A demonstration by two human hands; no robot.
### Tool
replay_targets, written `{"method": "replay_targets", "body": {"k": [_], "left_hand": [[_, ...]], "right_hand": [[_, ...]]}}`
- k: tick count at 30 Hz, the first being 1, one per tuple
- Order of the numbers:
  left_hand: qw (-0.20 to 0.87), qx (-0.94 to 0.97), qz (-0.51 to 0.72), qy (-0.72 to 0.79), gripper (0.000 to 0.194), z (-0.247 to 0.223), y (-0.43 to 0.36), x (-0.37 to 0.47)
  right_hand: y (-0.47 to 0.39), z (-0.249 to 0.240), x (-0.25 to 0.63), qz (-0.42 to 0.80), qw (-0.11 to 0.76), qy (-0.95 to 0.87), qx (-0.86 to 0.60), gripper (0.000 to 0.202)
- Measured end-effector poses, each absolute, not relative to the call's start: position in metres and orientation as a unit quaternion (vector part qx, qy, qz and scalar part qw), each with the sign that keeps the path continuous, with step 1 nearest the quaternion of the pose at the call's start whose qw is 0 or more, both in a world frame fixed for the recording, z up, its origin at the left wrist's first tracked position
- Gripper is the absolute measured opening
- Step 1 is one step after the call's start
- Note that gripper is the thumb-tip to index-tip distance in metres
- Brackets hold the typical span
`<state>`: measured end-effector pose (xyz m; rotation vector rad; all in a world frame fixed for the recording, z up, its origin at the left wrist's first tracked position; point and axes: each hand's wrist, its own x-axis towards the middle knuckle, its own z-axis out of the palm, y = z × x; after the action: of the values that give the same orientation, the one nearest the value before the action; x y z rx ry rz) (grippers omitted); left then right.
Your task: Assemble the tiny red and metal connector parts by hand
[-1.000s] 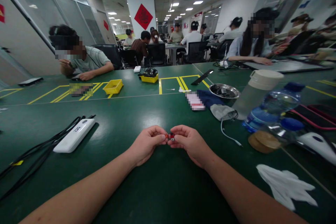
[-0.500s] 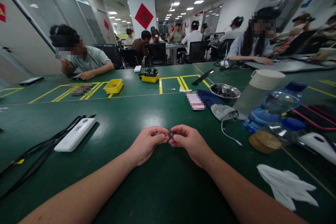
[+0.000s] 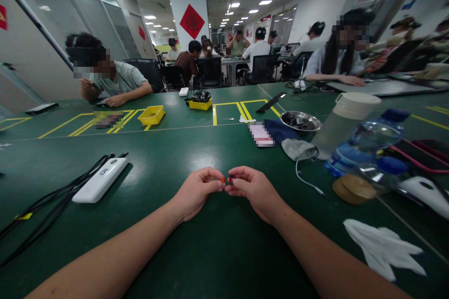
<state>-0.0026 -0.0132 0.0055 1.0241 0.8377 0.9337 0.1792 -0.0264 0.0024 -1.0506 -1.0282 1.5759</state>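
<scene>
Over the middle of the green table, my left hand [image 3: 200, 190] pinches a small orange piece [image 3: 222, 180] between thumb and fingers. Close by on its right, my right hand [image 3: 255, 191] is closed on a small dark piece [image 3: 230, 180] with some red on it. Both pieces are mostly covered by my fingertips, so their kind cannot be made out. The fingertips of the two hands almost meet, with a narrow gap between them.
Left lies a white power bank [image 3: 101, 180] beside black cables [image 3: 59, 201]. Beyond stand a yellow bin [image 3: 152, 115] and another yellow bin [image 3: 200, 103] holding cables. Rightward are a metal bowl [image 3: 300, 121], a water bottle [image 3: 368, 142], a tumbler [image 3: 342, 126] and a white tissue [image 3: 384, 245]. People sit across the table.
My hands keep nearly the same place and grip; only the fingers have shifted slightly around the small pieces.
</scene>
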Motion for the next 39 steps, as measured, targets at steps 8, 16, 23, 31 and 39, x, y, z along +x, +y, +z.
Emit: {"method": "replay_targets", "body": {"k": [8,16,23,31,39], "left_hand": [[0.690,0.461,0.420,0.369,0.014,0.0061,-0.0134,-0.0027],[0.693,0.451,0.422,0.372,0.015,0.0078,-0.0146,-0.0029],[0.689,0.461,0.424,0.365,0.013,0.0071,-0.0140,-0.0030],[0.686,0.466,0.418,0.370,0.008,0.0087,-0.0133,-0.0022],[0.688,0.464,0.418,0.370,0.009,0.0063,-0.0124,-0.0036]], "right_hand": [[-0.0276,0.0031,0.1791,0.634,0.475,-0.438,-0.426,0.025],[-0.0285,0.0060,0.1778,0.640,0.475,-0.425,-0.429,0.025],[-0.0303,0.0090,0.1785,0.627,0.463,-0.449,-0.438,0.026],[-0.0293,0.0073,0.1786,0.638,0.460,-0.454,-0.419,0.028],[-0.0299,0.0068,0.1788,0.636,0.460,-0.458,-0.418,0.030]]}}
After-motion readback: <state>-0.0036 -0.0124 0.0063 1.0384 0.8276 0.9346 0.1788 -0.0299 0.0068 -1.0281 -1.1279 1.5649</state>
